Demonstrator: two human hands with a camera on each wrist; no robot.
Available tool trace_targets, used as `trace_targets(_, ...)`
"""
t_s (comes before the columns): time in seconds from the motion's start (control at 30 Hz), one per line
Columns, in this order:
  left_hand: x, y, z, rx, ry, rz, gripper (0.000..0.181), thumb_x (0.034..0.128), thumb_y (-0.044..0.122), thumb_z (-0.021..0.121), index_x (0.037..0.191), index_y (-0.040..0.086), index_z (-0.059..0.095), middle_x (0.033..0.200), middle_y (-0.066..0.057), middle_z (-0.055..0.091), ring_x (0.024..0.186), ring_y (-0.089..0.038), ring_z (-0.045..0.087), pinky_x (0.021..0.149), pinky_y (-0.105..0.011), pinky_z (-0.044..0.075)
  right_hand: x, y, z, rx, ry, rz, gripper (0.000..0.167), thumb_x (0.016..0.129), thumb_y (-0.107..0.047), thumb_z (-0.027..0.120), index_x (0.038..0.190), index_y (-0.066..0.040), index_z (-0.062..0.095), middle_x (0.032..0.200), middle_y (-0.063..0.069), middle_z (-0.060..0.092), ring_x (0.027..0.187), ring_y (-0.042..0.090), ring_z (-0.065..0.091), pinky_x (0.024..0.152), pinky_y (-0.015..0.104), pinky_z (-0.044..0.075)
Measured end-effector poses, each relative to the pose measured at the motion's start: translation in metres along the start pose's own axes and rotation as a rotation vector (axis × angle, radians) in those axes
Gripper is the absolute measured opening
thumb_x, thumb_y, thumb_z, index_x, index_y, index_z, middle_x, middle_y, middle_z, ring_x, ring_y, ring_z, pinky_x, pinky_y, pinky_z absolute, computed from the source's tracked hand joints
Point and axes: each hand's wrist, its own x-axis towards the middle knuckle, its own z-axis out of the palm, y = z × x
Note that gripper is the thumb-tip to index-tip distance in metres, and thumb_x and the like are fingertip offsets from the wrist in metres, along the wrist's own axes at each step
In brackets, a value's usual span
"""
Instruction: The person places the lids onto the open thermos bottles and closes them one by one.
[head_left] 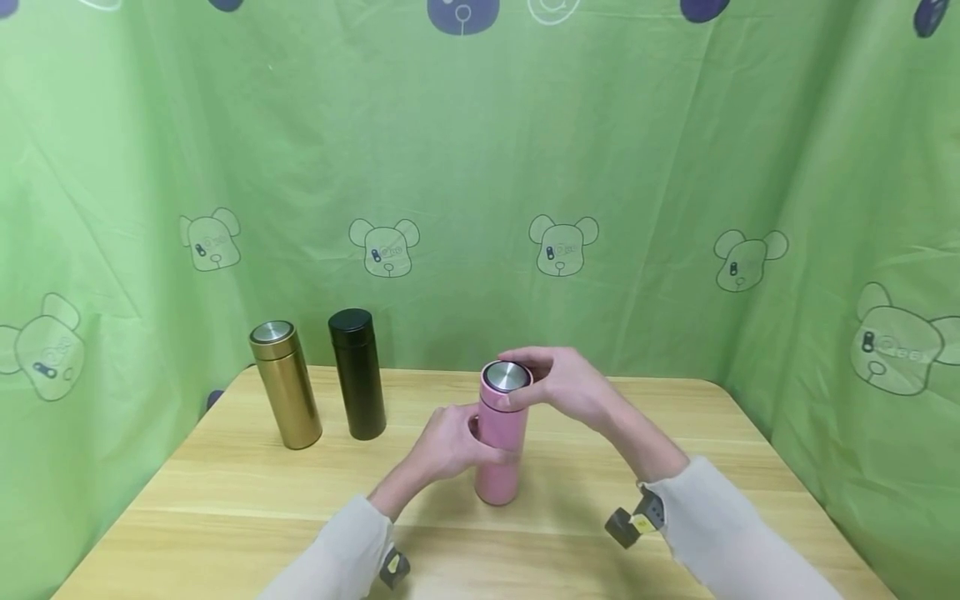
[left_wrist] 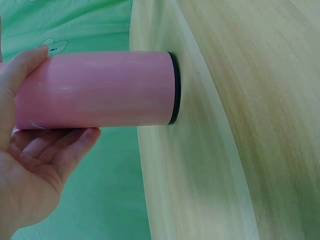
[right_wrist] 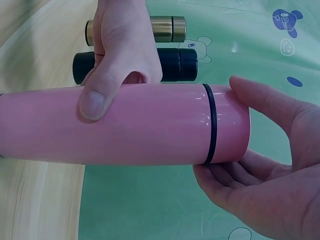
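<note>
A pink thermos flask (head_left: pixel 501 442) with a silver-topped lid (head_left: pixel 507 377) stands upright between the two hands. Its body is gripped by the left hand (head_left: pixel 452 442), thumb on the near side and fingers round the back. The right hand (head_left: pixel 566 385) holds the lid at its rim, thumb on one side and fingers on the other. In the right wrist view a dark ring (right_wrist: pixel 210 123) marks the seam between lid and body. The flask's black base (left_wrist: pixel 174 88) is at the table top in the left wrist view; whether it touches is hard to tell.
On the left of the wooden table (head_left: pixel 225 508) stand a gold flask (head_left: pixel 288 392) and, beside it, a black flask (head_left: pixel 358 379), both upright with lids on. A green curtain (head_left: pixel 480 150) with bear drawings hangs behind the table and along both sides.
</note>
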Motion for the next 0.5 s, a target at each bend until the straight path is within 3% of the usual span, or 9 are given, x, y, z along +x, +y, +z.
trace_targets(0.5, -0.001, 0.0, 0.001, 0.0, 0.026, 0.015, 0.039, 0.07, 0.049, 0.087, 0.097, 0.025, 0.071, 0.083, 0.012, 0.072, 0.073, -0.005, 0.064, 0.066, -0.025, 0.054, 0.003, -0.004, 0.013, -0.092, 0.16, 0.025, 0.069, 0.07, -0.038, 0.091, 0.122, -0.004, 0.059, 0.114, 0.011, 0.066, 0.104, 0.025, 0.063, 0.089, 0.039, 0.054)
